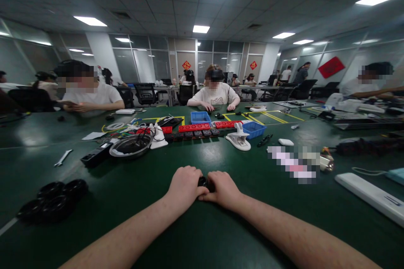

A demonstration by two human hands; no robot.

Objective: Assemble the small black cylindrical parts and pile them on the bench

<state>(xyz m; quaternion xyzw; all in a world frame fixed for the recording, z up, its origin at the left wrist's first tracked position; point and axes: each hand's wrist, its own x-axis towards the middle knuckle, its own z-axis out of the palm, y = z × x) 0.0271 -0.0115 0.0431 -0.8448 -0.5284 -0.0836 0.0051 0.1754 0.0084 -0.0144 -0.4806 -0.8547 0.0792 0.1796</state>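
Observation:
My left hand [186, 183] and my right hand [223, 190] meet low over the green table [202, 155], straight in front of me. Between them they grip a small black object [203, 182]. Its upper part shows in the gap between the hands, and it looks rounded, but fingers cover the rest and I cannot make out its kind. Both thumbs press in from the near side, their tips close together. Off to the left lie several black round parts [55, 201] that look like small wheels, bunched together and apart from both hands.
A wrench [63, 157], a black box [96, 155] and a metal bowl [131, 146] lie left. Ahead are red strips [194, 127], blue trays [254, 129] and a white clamp [239, 138]. A long white device [372, 197] lies right. People sit across the table.

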